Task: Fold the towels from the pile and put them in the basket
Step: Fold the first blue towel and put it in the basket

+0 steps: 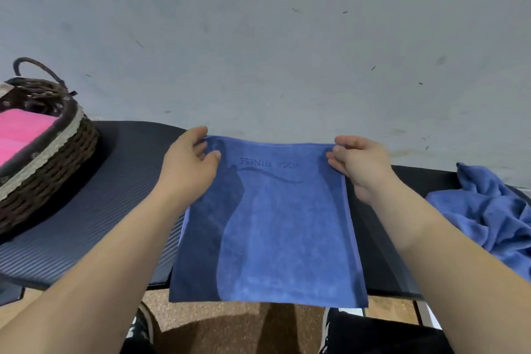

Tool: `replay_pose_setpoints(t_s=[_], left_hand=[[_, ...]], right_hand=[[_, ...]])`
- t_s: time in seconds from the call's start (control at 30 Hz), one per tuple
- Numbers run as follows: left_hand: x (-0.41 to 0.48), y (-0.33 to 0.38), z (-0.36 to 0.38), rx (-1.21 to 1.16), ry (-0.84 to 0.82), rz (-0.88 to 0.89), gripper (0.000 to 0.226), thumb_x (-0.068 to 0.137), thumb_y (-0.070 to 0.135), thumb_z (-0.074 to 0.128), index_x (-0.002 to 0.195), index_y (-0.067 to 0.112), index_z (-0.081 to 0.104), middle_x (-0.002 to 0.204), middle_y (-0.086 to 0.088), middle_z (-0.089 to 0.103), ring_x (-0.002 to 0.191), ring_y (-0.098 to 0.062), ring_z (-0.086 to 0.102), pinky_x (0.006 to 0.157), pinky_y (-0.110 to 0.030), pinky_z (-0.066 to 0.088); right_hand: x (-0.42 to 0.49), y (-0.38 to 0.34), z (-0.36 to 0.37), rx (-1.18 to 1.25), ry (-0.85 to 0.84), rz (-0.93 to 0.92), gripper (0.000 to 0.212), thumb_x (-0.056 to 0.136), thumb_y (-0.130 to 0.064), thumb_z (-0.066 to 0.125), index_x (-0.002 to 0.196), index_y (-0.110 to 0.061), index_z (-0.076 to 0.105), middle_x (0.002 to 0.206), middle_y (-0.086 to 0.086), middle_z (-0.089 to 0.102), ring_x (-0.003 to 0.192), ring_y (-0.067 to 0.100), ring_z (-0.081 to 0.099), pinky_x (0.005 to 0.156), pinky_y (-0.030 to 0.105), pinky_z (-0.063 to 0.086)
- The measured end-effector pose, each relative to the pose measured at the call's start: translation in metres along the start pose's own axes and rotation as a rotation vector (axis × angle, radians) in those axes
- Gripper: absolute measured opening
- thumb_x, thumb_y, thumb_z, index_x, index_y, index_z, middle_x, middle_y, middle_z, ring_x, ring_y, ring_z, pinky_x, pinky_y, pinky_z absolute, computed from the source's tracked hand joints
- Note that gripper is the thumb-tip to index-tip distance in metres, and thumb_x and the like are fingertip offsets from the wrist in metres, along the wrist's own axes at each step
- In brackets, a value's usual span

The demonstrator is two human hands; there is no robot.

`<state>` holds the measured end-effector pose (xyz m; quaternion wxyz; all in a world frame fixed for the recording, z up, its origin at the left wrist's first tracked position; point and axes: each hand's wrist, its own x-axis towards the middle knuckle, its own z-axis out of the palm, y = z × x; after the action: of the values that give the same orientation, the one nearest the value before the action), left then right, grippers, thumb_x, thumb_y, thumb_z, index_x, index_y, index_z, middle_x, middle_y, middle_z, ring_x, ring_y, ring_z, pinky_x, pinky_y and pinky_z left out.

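Note:
A blue towel [275,227] with upside-down lettering lies spread over the black table, its near edge hanging past the front of the table. My left hand [191,164] pinches the towel's far left corner. My right hand [356,164] pinches its far right corner. A dark wicker basket [51,158] with a loop handle stands at the left, and a folded pink towel [20,132] lies inside it. At the right edge sits a crumpled pile of blue towels [488,215].
The black ribbed table mat [109,210] runs from under the basket to the towel. A grey wall [258,37] rises right behind the table. Below the table's front edge I see a speckled brown floor [230,316] and my shoes.

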<state>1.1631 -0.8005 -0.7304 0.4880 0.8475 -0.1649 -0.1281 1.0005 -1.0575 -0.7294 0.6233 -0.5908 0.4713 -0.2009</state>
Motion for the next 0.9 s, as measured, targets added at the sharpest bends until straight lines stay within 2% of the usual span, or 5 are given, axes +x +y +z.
replay_pose_setpoints(t_s=[0.23, 0.33, 0.5, 0.67, 0.9], left_hand=[[-0.027, -0.008, -0.011, 0.208, -0.150, 0.142, 0.046, 0.098, 0.023, 0.065, 0.143, 0.020, 0.055, 0.146, 0.007, 0.056, 0.133, -0.012, 0.055, 0.108, -0.031, 0.046], [-0.064, -0.029, -0.016, 0.381, -0.317, 0.286, 0.053, 0.098, 0.033, 0.066, 0.148, 0.022, 0.052, 0.159, 0.006, 0.043, 0.149, -0.016, 0.038, 0.119, -0.029, 0.032], [-0.107, -0.067, -0.038, 0.558, -0.622, 0.269, 0.105, 0.075, 0.091, 0.036, 0.161, 0.032, 0.027, 0.168, 0.014, 0.001, 0.158, -0.012, -0.009, 0.130, -0.047, -0.001], [-0.123, -0.072, -0.058, 0.629, -0.465, 0.445, 0.102, 0.077, 0.090, 0.037, 0.149, 0.020, 0.051, 0.165, -0.002, 0.034, 0.155, -0.023, 0.026, 0.126, -0.037, 0.014], [-0.142, -0.092, -0.047, 0.754, -0.514, 0.825, 0.045, 0.073, 0.058, 0.081, 0.097, 0.026, 0.059, 0.145, 0.000, 0.052, 0.133, -0.019, 0.052, 0.105, -0.027, 0.044]], right_hand=[[-0.051, 0.009, 0.011, -0.695, -0.194, -0.404, 0.044, 0.101, -0.020, 0.057, 0.144, -0.017, 0.055, 0.128, 0.000, 0.065, 0.106, 0.009, 0.064, 0.097, 0.024, 0.047], [-0.092, 0.035, 0.020, -1.110, -0.404, -0.397, 0.067, 0.105, -0.048, 0.046, 0.163, -0.021, 0.027, 0.172, 0.009, 0.017, 0.159, 0.024, 0.014, 0.127, 0.038, 0.017], [-0.119, 0.084, 0.008, -1.327, -0.495, -0.333, 0.083, 0.098, -0.075, 0.023, 0.163, -0.037, -0.011, 0.168, 0.000, -0.030, 0.154, 0.025, -0.031, 0.126, 0.045, -0.015], [-0.130, 0.061, -0.007, -1.182, -0.521, -0.424, 0.075, 0.105, -0.056, 0.042, 0.165, -0.020, 0.018, 0.174, 0.003, -0.001, 0.160, 0.022, -0.006, 0.129, 0.039, 0.001], [-0.165, 0.086, 0.000, -1.342, -0.756, -0.483, 0.080, 0.100, -0.066, 0.045, 0.164, -0.040, 0.005, 0.171, -0.009, -0.022, 0.156, 0.017, -0.027, 0.128, 0.045, -0.009]])
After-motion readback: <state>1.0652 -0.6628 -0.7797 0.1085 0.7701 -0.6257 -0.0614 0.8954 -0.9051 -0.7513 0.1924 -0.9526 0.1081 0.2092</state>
